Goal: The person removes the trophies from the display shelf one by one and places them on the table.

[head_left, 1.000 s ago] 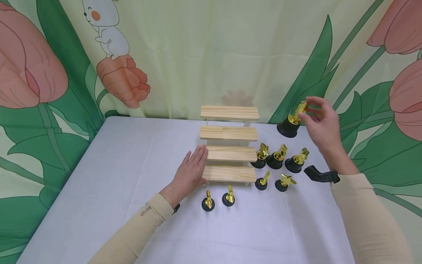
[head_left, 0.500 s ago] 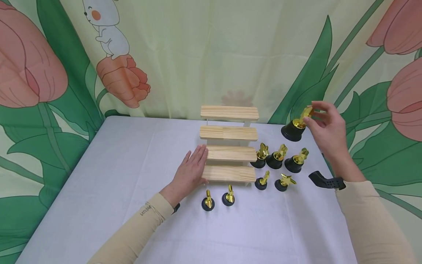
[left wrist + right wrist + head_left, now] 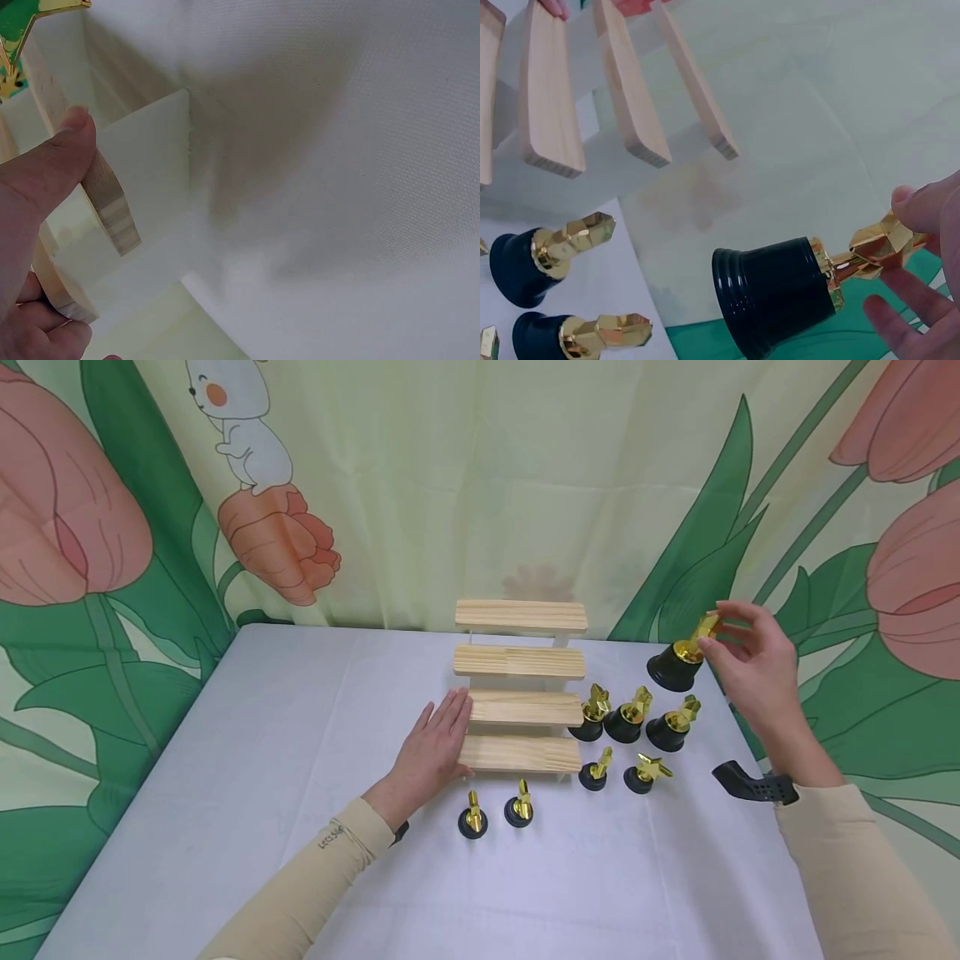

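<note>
A tiered display stand [image 3: 517, 662] with pale wooden shelves and whitish translucent side panels [image 3: 154, 154] stands mid-table. My left hand [image 3: 429, 758] rests against its left side, fingers straight in the head view. The thumb [image 3: 64, 161] lies on a shelf edge. To the right of the stand, my right hand [image 3: 757, 668] pinches the gold star top of a trophy [image 3: 673, 670], held tilted in the air. Its black base [image 3: 776, 292] points left in the right wrist view. Three similar trophies, including the rightmost trophy [image 3: 669, 728], stand below it beside the stand.
Two smaller trophies, one a star trophy [image 3: 642, 775], stand at the stand's front right. Two more, including a small trophy [image 3: 472, 820], are in front. The white-covered table [image 3: 285, 727] meets a printed curtain [image 3: 420, 493] behind.
My right hand has moved to the right and nearer to me, carrying the trophy with it. The left hand and the stand have stayed in place.
</note>
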Demonstrator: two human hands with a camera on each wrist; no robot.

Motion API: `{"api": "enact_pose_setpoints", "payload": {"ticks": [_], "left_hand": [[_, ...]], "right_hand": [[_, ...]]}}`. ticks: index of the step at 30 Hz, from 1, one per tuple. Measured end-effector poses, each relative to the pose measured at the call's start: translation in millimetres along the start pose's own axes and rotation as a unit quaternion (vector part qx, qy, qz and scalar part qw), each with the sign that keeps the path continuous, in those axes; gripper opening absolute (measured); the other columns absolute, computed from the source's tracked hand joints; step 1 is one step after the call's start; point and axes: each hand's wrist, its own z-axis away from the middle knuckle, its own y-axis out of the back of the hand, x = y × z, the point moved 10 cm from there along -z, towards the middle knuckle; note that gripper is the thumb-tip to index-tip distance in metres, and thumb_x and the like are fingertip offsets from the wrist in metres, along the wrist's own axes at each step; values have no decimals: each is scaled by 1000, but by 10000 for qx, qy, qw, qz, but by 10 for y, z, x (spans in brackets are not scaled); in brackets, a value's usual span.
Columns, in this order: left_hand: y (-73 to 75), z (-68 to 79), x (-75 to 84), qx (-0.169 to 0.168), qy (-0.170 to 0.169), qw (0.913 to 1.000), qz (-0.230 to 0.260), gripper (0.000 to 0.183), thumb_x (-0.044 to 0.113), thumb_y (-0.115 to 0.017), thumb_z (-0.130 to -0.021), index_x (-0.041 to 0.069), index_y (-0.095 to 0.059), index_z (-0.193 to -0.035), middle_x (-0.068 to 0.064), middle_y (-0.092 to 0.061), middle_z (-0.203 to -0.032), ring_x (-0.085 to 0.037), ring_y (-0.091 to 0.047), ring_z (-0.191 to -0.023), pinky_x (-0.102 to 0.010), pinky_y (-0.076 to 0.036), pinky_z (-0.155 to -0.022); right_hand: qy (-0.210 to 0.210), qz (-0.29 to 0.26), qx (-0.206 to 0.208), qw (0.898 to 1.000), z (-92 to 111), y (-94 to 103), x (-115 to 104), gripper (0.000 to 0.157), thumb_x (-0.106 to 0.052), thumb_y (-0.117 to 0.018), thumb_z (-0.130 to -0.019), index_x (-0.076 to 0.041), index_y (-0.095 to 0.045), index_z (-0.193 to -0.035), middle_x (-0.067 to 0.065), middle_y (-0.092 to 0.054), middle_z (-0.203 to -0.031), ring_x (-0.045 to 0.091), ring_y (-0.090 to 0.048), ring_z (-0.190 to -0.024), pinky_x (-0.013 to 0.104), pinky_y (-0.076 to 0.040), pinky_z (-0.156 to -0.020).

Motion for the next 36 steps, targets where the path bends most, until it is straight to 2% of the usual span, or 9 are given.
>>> {"api": "enact_pose_setpoints", "payload": {"ticks": [8,24,36], "left_hand": [[-11,0,-5,-117,27,9999,11,117,51,-75,-58,2,-12,-144,-10,-10,-152,-22,-11,-139,-43,-17,-112],[-7,2,2,-20,-4,10000,59,116,49,-77,-58,2,-13,-143,-10,-12,-151,-23,-12,-139,-43,-17,-112],[-4,2,4,-37,5,10000,44,116,50,-76,-58,2,-14,-143,-11,-12,-151,-23,-13,-139,-43,-18,-112]], "right_hand": [[-67,78,-25,9999,103,63,42,48,-20,-59,-85,-28,-42,-130,-4,-45,-129,8,-50,-115,6,-44,-83],[59,19,32,10000,296,194,116,49,-14,-60,-84,-23,-44,-129,-2,-47,-126,4,-51,-111,2,-42,-80],[196,283,96,9994,460,252,146,50,-13,-61,-83,-22,-44,-129,1,-48,-124,2,-51,-109,4,-42,-83]]}}
